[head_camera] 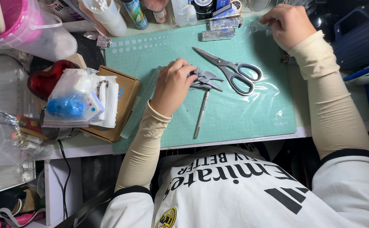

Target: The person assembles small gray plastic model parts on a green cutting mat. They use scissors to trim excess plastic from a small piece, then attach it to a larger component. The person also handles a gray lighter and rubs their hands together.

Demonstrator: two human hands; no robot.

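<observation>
The left hand curls over a small grey figurine, its grip closed on one end while thin, pointed grey parts stick out to the right. The figurine lies on the green cutting mat, just beside the handle end of a slim craft knife and close to the grey scissors. The right hand is a loose fist at the mat's far right corner, pinching crinkled clear plastic film. A cardboard box sits left on the table.
</observation>
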